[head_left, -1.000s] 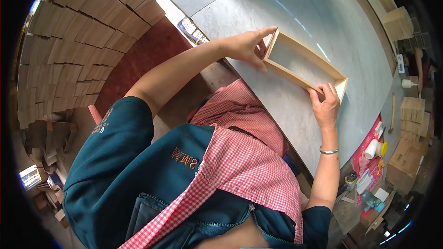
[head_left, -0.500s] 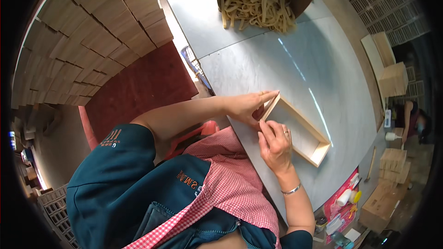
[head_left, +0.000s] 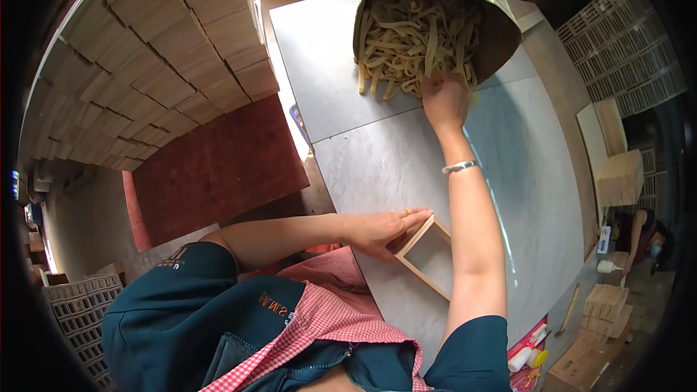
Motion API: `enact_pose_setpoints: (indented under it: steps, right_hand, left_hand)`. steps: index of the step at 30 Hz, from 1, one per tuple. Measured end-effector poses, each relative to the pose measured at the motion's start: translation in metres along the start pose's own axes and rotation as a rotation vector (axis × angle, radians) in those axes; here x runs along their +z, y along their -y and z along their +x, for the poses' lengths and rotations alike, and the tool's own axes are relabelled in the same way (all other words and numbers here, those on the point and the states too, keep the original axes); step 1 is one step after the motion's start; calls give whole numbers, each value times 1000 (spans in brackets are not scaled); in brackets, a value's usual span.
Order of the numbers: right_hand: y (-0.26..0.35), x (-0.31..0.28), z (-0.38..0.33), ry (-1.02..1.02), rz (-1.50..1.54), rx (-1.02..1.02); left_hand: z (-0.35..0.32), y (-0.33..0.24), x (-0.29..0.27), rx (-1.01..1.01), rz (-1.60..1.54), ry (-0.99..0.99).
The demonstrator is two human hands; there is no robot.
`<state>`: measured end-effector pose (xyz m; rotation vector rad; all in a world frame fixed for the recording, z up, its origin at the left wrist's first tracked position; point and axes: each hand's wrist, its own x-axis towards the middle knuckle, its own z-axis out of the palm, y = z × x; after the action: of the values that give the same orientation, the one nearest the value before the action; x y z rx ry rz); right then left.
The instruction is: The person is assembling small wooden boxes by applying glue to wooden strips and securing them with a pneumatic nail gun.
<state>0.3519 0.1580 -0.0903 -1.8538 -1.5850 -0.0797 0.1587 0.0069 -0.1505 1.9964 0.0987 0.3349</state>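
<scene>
A shallow rectangular wooden frame (head_left: 425, 276) lies on the grey tabletop; my right forearm hides much of it. My left hand (head_left: 383, 233) grips its near-left end, fingers along the outside up to the corner. Farther off, my right hand (head_left: 444, 101) is at the front edge of a heap of pale yellowish strips (head_left: 414, 36). Its fingers are curled, and the fingertips are partly lost among the strips and blurred. The strips spill from the mouth of a large box-like container (head_left: 504, 47) lying on its side.
Stacked wooden pieces (head_left: 145, 36) rise at the left above a red surface (head_left: 218, 167). Slatted crates (head_left: 624, 43) stand far right. A person (head_left: 642, 239) is at the right edge, near wooden stacks (head_left: 606, 305). Bottles (head_left: 520, 360) lie near the lower right table edge.
My right hand has left the wooden frame and reached forward to the strips. My left hand remains on the frame. The whole view has shifted, showing more of the container.
</scene>
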Motion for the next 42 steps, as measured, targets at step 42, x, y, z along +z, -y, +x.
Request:
enact_pose_setpoints:
  steps: [42]
  right_hand:
    - [136,-174,-318,529,-31,72]
  left_hand:
    - [-4,-16,0,44,369,78]
